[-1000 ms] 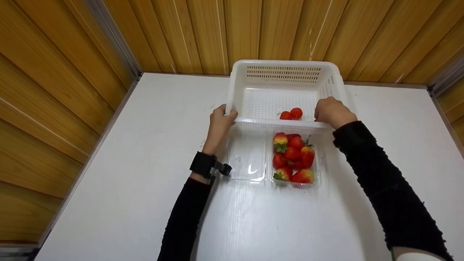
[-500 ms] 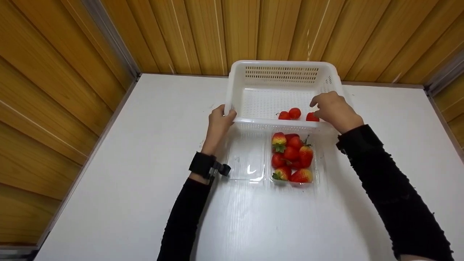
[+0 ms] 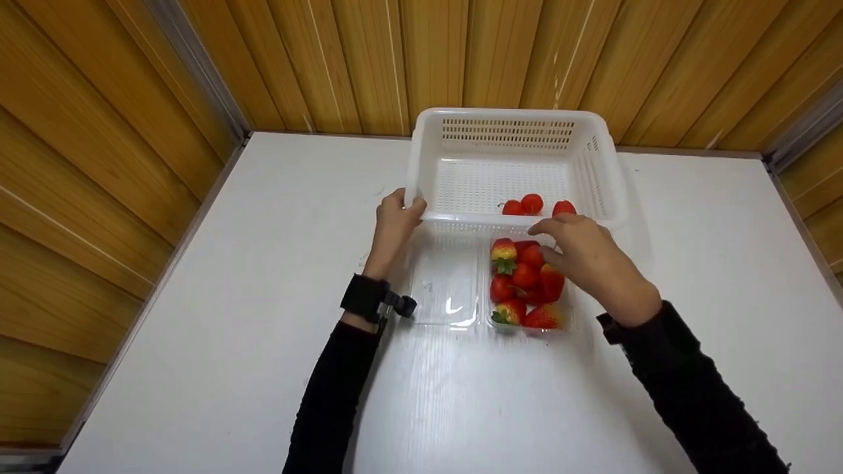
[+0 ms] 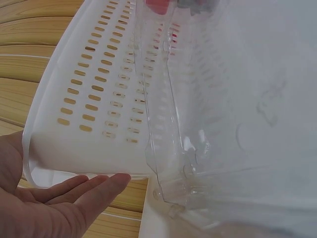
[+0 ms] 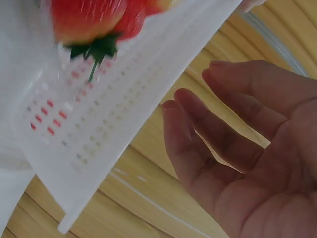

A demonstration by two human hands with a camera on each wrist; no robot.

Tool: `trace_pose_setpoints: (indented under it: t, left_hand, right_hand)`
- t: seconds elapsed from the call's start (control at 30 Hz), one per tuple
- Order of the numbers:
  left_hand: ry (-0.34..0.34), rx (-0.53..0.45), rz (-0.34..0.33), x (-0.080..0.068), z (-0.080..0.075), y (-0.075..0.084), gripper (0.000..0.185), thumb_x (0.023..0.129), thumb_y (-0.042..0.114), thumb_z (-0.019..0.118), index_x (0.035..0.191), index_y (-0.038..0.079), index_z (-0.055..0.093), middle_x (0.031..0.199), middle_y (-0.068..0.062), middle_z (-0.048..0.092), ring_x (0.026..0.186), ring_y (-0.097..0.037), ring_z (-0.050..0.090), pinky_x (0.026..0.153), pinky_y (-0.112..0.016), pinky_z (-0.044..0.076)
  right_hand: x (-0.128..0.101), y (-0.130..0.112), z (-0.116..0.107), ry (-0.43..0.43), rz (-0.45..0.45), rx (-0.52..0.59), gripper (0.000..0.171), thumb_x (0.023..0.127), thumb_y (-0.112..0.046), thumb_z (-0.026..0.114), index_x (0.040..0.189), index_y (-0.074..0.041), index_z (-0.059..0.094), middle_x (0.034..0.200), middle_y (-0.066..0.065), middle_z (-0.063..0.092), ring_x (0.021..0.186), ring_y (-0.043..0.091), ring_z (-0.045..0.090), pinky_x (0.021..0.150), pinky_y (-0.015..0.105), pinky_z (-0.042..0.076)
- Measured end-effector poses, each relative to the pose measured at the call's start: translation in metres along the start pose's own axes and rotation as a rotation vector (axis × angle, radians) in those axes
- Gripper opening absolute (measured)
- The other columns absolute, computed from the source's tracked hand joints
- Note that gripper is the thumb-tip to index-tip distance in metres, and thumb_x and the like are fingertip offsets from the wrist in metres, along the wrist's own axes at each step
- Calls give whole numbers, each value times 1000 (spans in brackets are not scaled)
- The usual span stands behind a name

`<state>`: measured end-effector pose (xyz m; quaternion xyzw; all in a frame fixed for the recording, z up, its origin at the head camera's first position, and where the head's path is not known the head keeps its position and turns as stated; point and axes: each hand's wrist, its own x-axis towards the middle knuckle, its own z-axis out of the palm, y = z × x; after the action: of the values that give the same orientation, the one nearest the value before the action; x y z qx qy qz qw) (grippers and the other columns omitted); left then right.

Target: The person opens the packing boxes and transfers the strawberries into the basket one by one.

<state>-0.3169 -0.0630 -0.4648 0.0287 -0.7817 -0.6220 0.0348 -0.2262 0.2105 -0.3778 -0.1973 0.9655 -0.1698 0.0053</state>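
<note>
A white slotted basket (image 3: 507, 117) stands at the table's far side with three strawberries (image 3: 532, 204) near its front wall. In front of it lies an open clear clamshell; its right half is full of strawberries (image 3: 515, 289) and its lid half (image 3: 448, 289) is bare. My left hand (image 3: 395, 220) rests at the basket's front-left corner, fingers straight (image 4: 94, 186) beside the basket wall (image 4: 89, 99). My right hand (image 3: 579, 253) hovers over the clamshell's strawberries, and in the right wrist view this hand (image 5: 247, 163) shows relaxed fingers and a bare palm, with a strawberry (image 5: 89, 20) beyond it.
The white table (image 3: 263, 329) sits in a corner of wooden panelled walls (image 3: 99, 131). The basket stands close to the back wall. The clamshell (image 4: 223, 124) touches the basket's front wall. A black wrist strap (image 3: 369, 299) is on my left arm.
My right hand has left a third strawberry in the basket and drawn back to just above the clamshell. My left hand has stayed at the basket's corner.
</note>
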Motion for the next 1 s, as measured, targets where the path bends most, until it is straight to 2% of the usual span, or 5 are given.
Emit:
trace_pose_setpoints:
  t: [0.2, 0.33, 0.5, 0.7, 1.0]
  left_hand:
    - [-5, -8, 5, 0, 0, -2, 30, 87, 15, 53, 109, -3, 61, 109, -13, 65, 98, -18, 62, 75, -27, 56]
    - [-9, -17, 12, -1, 1, -2, 31, 88, 15, 53, 111, -4, 60, 110, -14, 64, 101, -18, 62, 76, -27, 56]
    - [-16, -25, 15, -1, 3, -1, 31, 88, 15, 53, 111, -4, 60, 110, -13, 64, 99, -17, 61, 76, -27, 56]
    - [-23, -14, 24, -2, 3, 0, 26, 88, 16, 53, 105, -2, 61, 105, -9, 63, 95, -16, 60, 76, -28, 55]
    - [1, -31, -3, -1, 0, -2, 27, 86, 15, 55, 107, -2, 61, 107, -11, 64, 98, -17, 61, 77, -29, 55]
  right_hand:
    - [-20, -10, 26, 8, -5, 43, 31, 81, -3, 71, 112, -4, 66, 106, 15, 64, 92, 30, 57, 78, 43, 55]
    - [-26, -10, 42, -16, 30, 62, 35, 79, -4, 73, 113, -4, 64, 104, 14, 62, 95, 30, 56, 84, 46, 53]
    - [-29, -8, 56, -12, 62, 92, 39, 78, -4, 74, 116, -2, 62, 111, 15, 60, 103, 32, 55, 89, 48, 50]
    - [-29, -7, 65, 56, 31, 94, 40, 75, 3, 74, 114, -1, 63, 112, 15, 60, 102, 32, 57, 86, 49, 51]
    - [-25, -8, 69, 67, 38, 113, 38, 76, 0, 75, 112, -2, 63, 113, 15, 59, 104, 32, 57, 87, 49, 51]
